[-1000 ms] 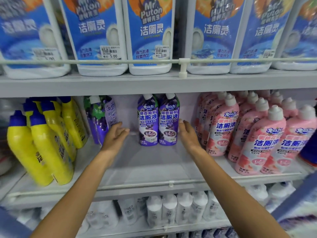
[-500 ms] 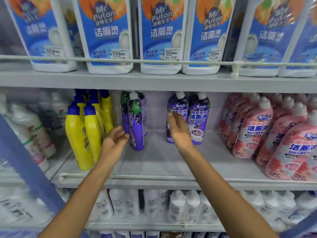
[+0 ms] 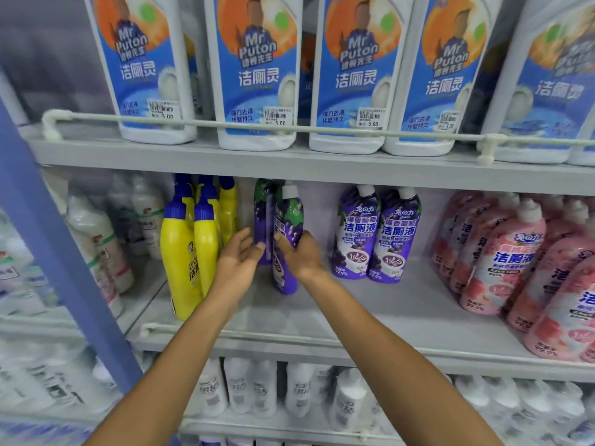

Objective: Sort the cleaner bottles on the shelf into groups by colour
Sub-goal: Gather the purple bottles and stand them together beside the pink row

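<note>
Gripping the purple bottle (image 3: 287, 220), the right hand (image 3: 301, 257) should slide it upright to the purple pair (image 3: 378, 233) on its right; the left hand (image 3: 238, 262) hovers alongside, loosely spread.

Grey metal shelves (image 3: 322, 170), three tiers, white guard rails (image 3: 225, 125) along the front edges. Blue upright post (image 3: 48, 239) at left; pale grey back panel (image 3: 322, 207).

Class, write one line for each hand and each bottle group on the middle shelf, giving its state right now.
Left hand, open, fingertips on the rear purple bottle.
Right hand, gripping the front purple bottle.
Purple pair, upright, labels forward, untouched.
Yellow bottles, upright, grouped at left.
Pink bottles, standing grouped at right.
</note>
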`<state>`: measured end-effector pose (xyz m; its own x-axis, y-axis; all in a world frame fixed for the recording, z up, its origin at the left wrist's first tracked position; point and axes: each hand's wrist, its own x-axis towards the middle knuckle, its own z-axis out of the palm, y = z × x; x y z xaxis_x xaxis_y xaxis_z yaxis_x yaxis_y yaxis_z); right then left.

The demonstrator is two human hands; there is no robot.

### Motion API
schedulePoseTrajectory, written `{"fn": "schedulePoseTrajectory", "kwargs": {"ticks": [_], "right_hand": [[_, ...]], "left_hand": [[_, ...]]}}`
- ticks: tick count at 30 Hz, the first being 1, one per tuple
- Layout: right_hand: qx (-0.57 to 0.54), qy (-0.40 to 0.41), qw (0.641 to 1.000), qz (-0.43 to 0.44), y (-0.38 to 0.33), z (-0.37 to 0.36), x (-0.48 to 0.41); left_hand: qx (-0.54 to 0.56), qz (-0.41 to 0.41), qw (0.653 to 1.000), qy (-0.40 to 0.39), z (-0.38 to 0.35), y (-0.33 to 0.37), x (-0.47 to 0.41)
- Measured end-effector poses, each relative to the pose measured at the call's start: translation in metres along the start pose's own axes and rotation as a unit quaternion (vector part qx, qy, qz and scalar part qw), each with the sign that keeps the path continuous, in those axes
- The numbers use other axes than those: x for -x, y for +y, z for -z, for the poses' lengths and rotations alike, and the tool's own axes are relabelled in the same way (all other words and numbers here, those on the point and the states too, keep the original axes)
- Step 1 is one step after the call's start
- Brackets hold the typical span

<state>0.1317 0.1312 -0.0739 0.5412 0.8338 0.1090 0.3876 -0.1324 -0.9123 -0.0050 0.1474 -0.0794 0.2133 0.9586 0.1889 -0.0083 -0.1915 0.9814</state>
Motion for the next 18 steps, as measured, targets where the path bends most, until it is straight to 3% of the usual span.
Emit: {"fn": "schedulePoseTrajectory", "kwargs": {"ticks": [10, 18], "right_hand": [[0.005, 0.001, 1.000, 0.009, 0.042, 0.097, 0.031], [-0.034, 0.020, 0.999, 0.009, 0.065, 0.153, 0.046]], "left_hand": [[-0.042, -0.070, 0.996, -0.048, -0.060, 0.025, -0.068], [-0.138, -0.137, 0.979, 0.067, -0.084, -0.002, -0.112]]}}
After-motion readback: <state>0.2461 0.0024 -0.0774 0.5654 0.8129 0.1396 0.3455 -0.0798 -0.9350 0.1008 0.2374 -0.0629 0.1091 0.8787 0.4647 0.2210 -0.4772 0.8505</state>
